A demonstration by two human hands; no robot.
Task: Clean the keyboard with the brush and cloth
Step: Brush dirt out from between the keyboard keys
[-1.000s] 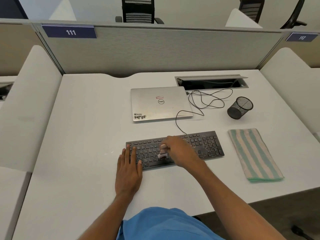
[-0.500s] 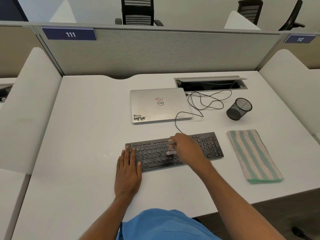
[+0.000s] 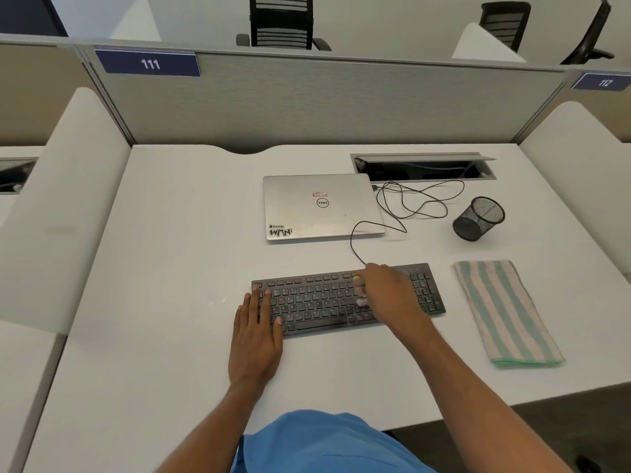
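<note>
Head view: shows on the desk [image 3: 170, 268] the keyboard [image 3: 314, 302] lying long axis left-right, cloth [image 3: 505, 312] just beside its right end, left hand [image 3: 256, 332] flat, fingers straight, on its left end, right hand [image 3: 389, 295] nearer the cloth, fingers clamped on the brush [image 3: 359, 291] over right-centre keys.

Grip: right hand [image 3: 389, 295] curled round a small brush [image 3: 359, 288], which is blurred and half hidden by the fingers.
Under the grip: dark keyboard [image 3: 317, 302], the brush tip down among its right-centre keys.
Left of the grip: left hand [image 3: 256, 336] flat, fingers straight, fingertips on the keyboard's left end, palm on the desk [image 3: 170, 268].
Right of the grip: striped cloth [image 3: 505, 312], folded flat, apart from the keyboard.
Beyond the grip: closed silver laptop [image 3: 321, 206]; a looping black cable [image 3: 403, 206] joins keyboard and laptop.
Beyond and right: black mesh cup [image 3: 478, 218].
</note>
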